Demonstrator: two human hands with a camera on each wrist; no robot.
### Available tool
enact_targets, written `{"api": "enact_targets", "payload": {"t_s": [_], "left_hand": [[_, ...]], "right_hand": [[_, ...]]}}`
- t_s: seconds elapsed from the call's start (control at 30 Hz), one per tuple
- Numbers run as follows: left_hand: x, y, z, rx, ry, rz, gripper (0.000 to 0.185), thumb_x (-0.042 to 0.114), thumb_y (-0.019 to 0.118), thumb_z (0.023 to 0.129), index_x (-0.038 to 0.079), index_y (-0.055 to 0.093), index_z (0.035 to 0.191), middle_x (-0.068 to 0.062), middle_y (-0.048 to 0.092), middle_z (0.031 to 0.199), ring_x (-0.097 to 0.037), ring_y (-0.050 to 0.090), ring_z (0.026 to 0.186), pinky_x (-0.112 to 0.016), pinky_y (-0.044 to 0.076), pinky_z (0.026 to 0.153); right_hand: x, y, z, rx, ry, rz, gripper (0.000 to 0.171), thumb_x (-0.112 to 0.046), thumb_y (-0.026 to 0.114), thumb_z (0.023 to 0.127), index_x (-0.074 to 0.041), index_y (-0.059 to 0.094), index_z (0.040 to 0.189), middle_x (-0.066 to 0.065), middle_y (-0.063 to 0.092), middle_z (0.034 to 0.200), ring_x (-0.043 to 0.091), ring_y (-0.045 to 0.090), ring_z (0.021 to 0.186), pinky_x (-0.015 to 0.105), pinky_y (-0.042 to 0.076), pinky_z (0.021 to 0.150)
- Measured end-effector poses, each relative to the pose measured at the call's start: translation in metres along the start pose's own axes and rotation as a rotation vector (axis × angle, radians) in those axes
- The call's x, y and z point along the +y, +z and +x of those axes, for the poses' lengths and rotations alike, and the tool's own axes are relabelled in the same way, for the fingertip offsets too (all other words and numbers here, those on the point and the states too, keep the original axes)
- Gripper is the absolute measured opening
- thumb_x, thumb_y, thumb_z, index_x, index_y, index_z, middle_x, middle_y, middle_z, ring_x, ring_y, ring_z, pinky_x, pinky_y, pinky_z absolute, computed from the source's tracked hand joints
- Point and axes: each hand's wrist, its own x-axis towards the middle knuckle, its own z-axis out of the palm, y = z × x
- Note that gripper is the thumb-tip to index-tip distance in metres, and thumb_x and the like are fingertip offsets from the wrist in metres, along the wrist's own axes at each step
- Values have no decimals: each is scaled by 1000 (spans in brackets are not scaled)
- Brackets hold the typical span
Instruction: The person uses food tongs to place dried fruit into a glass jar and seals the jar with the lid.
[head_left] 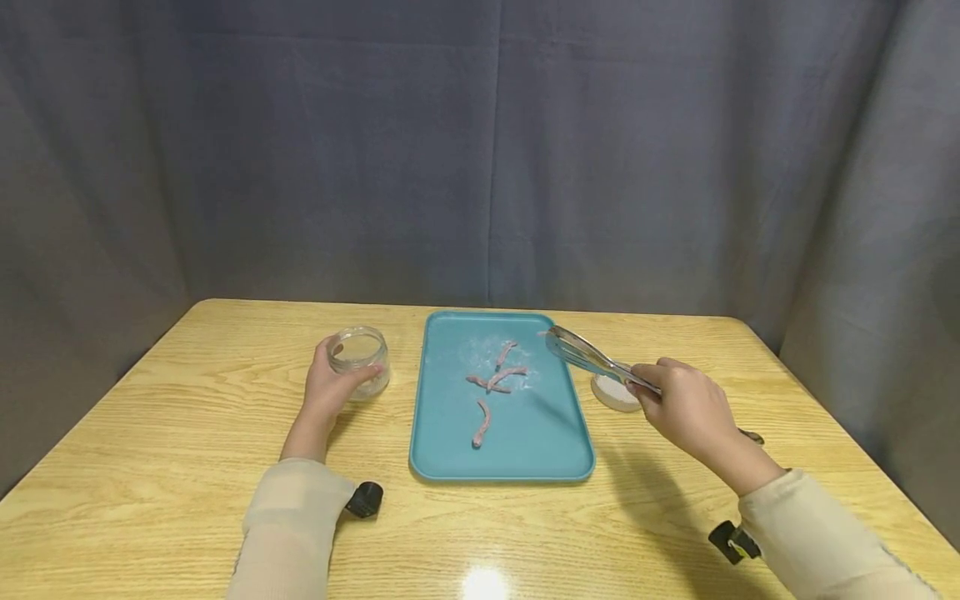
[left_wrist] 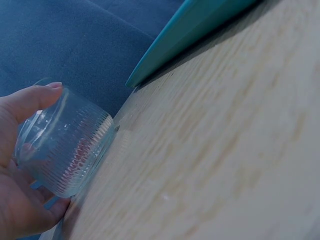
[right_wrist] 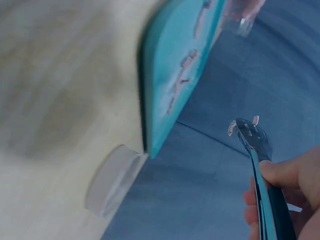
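Note:
My left hand (head_left: 330, 390) curls round a small ribbed glass jar (head_left: 362, 361) standing on the wooden table left of a teal tray (head_left: 450, 450); the left wrist view shows the jar (left_wrist: 70, 147) in my fingers. Several pink strips (head_left: 498, 379) lie on the tray in a dusting of white powder. My right hand (head_left: 686, 408) grips metal tongs (head_left: 592, 358) held above the tray's right rim, tips over its far right corner with a small pink bit at them. The right wrist view shows the tongs (right_wrist: 257, 150) pressed together in my fingers.
A white lid (head_left: 615, 392) lies on the table just right of the tray, under the tongs; it also shows as a pale disc (right_wrist: 112, 180). A grey curtain (head_left: 480, 150) hangs behind the table. Bare wood lies in front of the tray.

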Motion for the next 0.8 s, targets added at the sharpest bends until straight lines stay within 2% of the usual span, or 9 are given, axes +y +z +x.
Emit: {"api": "enact_targets", "payload": {"t_s": [0.47, 0.8], "left_hand": [[0, 1, 0, 0, -10, 12, 90, 21, 71, 70, 13, 11, 138, -11, 18, 139, -36, 18, 123, -47, 24, 95], [2, -1, -1, -12, -9, -3, 91, 21, 71, 70, 13, 11, 138, -11, 17, 139, -37, 19, 122, -47, 26, 94]], "right_hand": [[-23, -15, 32, 58, 3, 39, 11, -14, 61, 80, -6, 66, 86, 0, 46, 61, 15, 40, 50, 29, 30, 40], [-46, -15, 53, 89, 11, 68, 16, -17, 61, 80, -7, 66, 91, 1, 48, 65, 17, 44, 53, 32, 33, 43]]}}
